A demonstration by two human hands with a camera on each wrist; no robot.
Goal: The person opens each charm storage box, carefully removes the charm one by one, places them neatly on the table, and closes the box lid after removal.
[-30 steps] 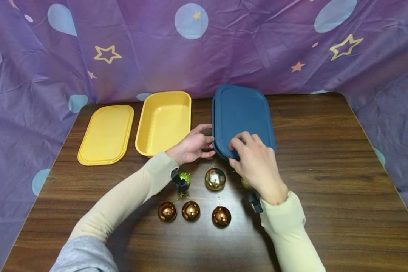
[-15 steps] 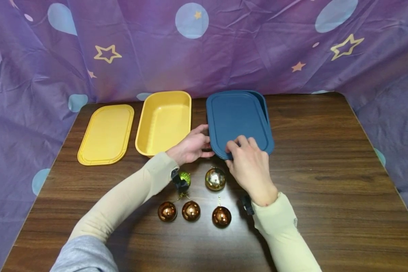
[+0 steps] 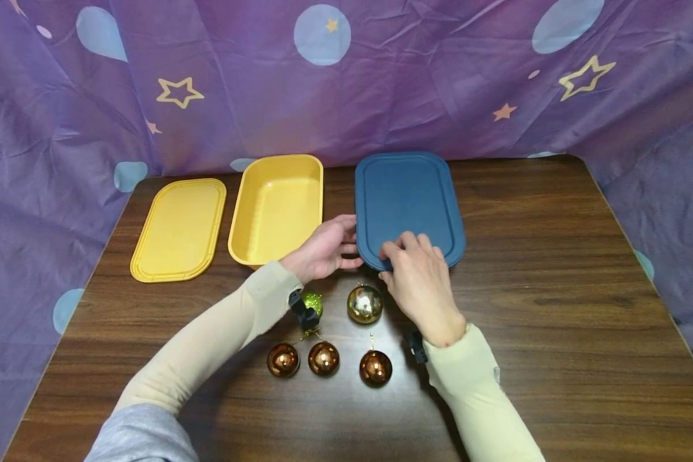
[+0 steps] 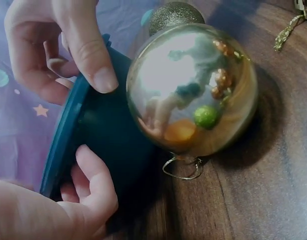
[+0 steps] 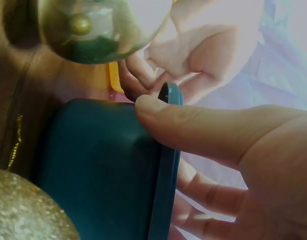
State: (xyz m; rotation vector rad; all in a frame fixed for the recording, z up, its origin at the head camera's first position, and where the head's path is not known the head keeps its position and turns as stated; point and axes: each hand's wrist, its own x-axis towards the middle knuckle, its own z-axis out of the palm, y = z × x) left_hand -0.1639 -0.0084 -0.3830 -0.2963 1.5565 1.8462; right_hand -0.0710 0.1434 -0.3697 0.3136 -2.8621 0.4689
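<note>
A blue lid (image 3: 404,199) lies over the blue box (image 4: 118,130), its outline lined up with the box in the head view. At the front edge, my right hand (image 3: 420,276) pinches the lid, thumb (image 5: 193,125) against the rim and fingers on the other side. My left hand (image 3: 323,249) has its loosely bent fingers against the box's left side. Just in front of the box sits a shiny gold Christmas bauble (image 3: 364,304). A glittery gold bauble (image 5: 31,210) shows in the right wrist view; in the head view my right hand hides it. The box's inside is covered.
An uncovered yellow box (image 3: 277,212) stands left of the blue one, with its yellow lid (image 3: 179,230) flat farther left. A green glitter bauble (image 3: 314,303) is partly behind my left wrist strap. Several brown baubles, one at centre (image 3: 324,359), lie nearer the front. A purple curtain (image 3: 254,77) hangs behind.
The blue lid first slid left, uncovering a strip of the box at the right, then shifted slightly right over the box. My right hand moved left with it; my left hand stayed nearly still.
</note>
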